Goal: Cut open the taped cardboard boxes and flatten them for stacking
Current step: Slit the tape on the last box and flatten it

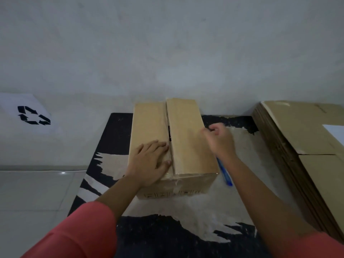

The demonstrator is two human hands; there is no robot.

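Note:
A brown cardboard box [188,138] stands on a worn black mat [119,131], its two top flaps meeting along a centre seam that gapes slightly. My left hand [150,161] lies flat on the near end of the left flap, fingertips at the seam. My right hand [220,139] hovers at the box's right top edge, blurred, with fingers curled and thumb against forefinger; nothing shows between them. A blue cutter [225,173] lies on the mat beside the box, partly under my right wrist.
A stack of flattened cardboard boxes [305,138] lies at the right of the mat. A white sheet with a black recycling symbol [33,115] lies at the far left on the floor. A grey wall rises just behind the box.

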